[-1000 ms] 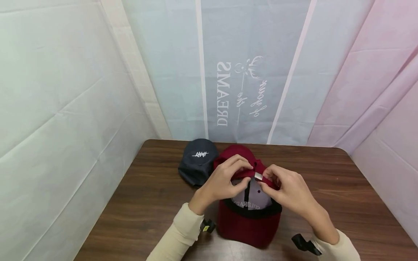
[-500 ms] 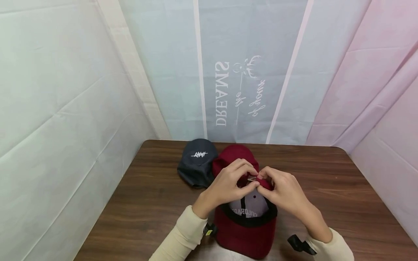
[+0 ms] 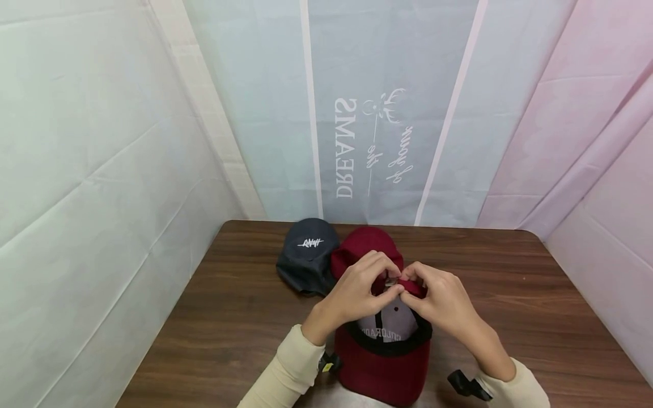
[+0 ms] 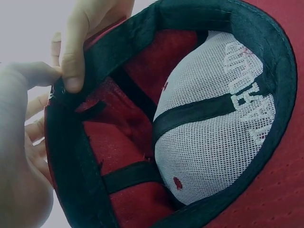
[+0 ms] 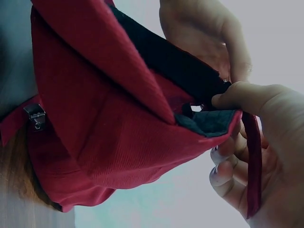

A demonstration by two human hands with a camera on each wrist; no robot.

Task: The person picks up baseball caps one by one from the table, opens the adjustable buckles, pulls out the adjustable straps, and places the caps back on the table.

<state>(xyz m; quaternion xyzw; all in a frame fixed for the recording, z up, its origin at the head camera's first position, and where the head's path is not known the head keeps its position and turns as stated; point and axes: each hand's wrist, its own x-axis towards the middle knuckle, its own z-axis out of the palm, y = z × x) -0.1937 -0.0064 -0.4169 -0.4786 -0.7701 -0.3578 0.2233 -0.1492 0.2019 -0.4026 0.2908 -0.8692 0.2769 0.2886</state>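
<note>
A dark red baseball cap stands inside-up, its brim toward me. White mesh lining, black sweatband and mirrored lettering show inside. My left hand pinches the back edge by a small metal buckle. Right beside it, thumb and fingers of my right hand pinch the red back strap. In the right wrist view, the loose strap end hangs past the right palm. The fingertips of both hands nearly meet, partly covering the buckle.
Behind the hands lies a second red cap. A dark navy cap with white lettering sits to its left. All are on a brown wooden table, with fabric drapes around its back and sides.
The left hand has moved right to the buckle, closing the gap to the right hand. The held cap has shifted slightly toward me; over the last half second little has moved.
</note>
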